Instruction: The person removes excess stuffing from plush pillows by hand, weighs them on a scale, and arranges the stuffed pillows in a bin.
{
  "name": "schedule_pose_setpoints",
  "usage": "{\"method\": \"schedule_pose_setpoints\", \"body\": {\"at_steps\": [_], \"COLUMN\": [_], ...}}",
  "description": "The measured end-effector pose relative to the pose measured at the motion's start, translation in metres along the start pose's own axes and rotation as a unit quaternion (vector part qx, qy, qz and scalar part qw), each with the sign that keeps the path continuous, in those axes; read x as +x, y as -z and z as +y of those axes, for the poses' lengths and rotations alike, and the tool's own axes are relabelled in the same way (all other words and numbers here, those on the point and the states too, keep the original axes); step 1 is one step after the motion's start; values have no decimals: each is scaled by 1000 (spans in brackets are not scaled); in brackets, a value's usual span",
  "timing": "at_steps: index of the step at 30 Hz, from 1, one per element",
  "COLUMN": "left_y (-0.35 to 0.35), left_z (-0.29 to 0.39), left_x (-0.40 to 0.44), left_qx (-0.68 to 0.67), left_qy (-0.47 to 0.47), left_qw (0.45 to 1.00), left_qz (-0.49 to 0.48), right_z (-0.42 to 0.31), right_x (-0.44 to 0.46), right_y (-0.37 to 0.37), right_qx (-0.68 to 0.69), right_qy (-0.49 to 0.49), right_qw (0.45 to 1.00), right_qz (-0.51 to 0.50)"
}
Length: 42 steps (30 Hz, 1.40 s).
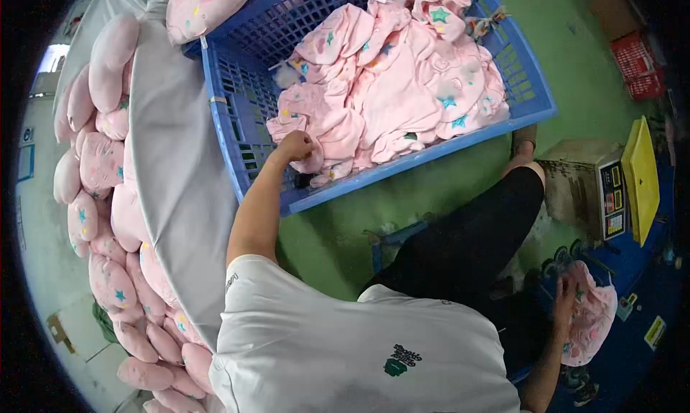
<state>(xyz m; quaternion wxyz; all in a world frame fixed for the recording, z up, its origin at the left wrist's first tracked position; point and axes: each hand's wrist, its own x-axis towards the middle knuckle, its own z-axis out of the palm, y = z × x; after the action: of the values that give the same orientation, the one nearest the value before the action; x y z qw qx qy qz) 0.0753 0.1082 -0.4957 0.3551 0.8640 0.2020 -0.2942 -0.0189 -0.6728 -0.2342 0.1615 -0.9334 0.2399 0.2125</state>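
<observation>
My left hand is inside the blue plastic basket, at its near left corner. Its fingers are curled closed on the edge of a pink star-printed fabric cover, part of a loose heap of such covers. Far to the right and low, my right hand grips another pink fabric cover by its left side, beside some dark machine parts. The fingertips there are partly hidden by distance and shadow.
Stuffed pink pillows are piled at left behind a grey sheet. One pillow rests by the basket's far left corner. On the right stand a box with a keypad panel, a yellow tray and a red crate.
</observation>
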Motion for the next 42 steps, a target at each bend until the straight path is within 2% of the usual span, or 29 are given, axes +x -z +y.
{"method": "schedule_pose_setpoints", "body": {"at_steps": [1,3,6,9,13,17,21,22,26,29,32,34,36,37,38,39,41,42], "left_y": [-11,-32,-55,-64,-77,-93,-105,-108,-108,-82,-37,-6,14,18,23,23,18,14], "left_z": [-14,-34,-53,-69,-89,-105,-121,-122,-110,-80,-24,31,101,144,187,224,289,316], "left_x": [2,8,21,35,37,38,36,35,39,46,36,13,-16,-38,-59,-77,-112,-127], "left_qx": [0,-6,8,152,317,384,418,423,439,433,382,294,107,-34,-170,-172,-273,-280], "left_qy": [-2,-16,-28,27,84,93,87,86,88,72,19,-54,-136,-176,-222,-237,-306,-330], "left_qw": [999,990,978,957,913,894,884,881,869,874,911,954,981,979,954,950,912,901], "left_qz": [-52,-142,-205,-247,-243,-211,-192,-194,-209,-208,-157,-33,83,101,108,107,30,-5], "right_z": [-1,17,40,54,52,28,-6,-1,37,46,30,-17,-60,-79,-98,-123,-176,-201], "right_x": [1,6,10,17,17,1,-12,-12,-2,6,21,25,31,38,41,38,29,19], "right_y": [-2,-13,-23,-24,-23,-15,-11,-10,-18,-29,-27,-24,-20,-16,-17,-13,2,11], "right_qx": [-14,-43,-64,-71,-94,-125,-186,-180,-92,-48,-19,-27,77,44,105,129,155,207], "right_qy": [-37,22,99,125,120,106,-17,-23,87,106,161,195,200,227,274,290,318,343], "right_qw": [999,998,990,984,981,981,975,977,984,985,980,976,973,970,954,947,934,915], "right_qz": [-30,-48,-80,-107,-117,-108,-120,-109,-126,-126,-116,-97,-82,-73,-56,-50,-45,-50]}}
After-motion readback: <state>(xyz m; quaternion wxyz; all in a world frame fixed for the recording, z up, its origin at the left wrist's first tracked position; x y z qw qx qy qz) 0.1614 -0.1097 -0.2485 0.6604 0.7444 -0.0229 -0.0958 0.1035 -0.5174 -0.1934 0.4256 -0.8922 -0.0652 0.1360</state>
